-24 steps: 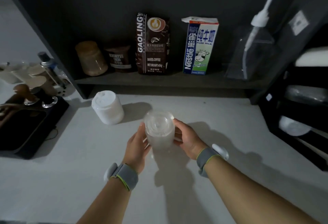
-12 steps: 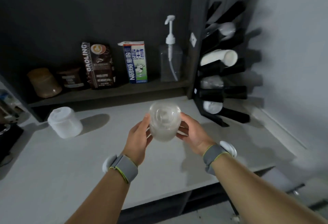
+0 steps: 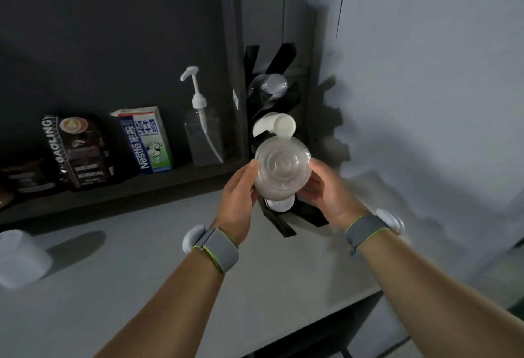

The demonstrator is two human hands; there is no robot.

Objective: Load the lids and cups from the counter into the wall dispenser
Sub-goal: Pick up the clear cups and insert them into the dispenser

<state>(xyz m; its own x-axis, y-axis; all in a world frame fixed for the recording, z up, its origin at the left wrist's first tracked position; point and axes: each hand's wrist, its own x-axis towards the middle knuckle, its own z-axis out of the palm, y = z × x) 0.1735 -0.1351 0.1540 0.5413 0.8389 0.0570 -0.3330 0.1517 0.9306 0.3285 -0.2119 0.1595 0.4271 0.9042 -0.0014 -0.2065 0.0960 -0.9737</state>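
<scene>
Fingers of my left hand and right hand curl around a stack of clear lids, pressing it from both sides; both hands grip it and it hangs between my palms, above the counter.

1 second ago I held this stack low over the open counter, with the shelf straight ahead. Since then I have turned right and lifted it, so the stack now sits right in front of the black wall dispenser. I judge the pick-up done and the loading about to start.

Well left of my fingers, a 2nd white stack waits on the counter, so I think the job is far from finished.

Just under my fingers a lid-like disc shows low in the dispenser. Just beyond my fingertips a white cup stack pokes out of 1 slot, and above it sits a clear cup stack. Which slot is free I cannot tell.

Farther left on the shelf stand a pump bottle, a milk carton and a coffee bag.
</scene>
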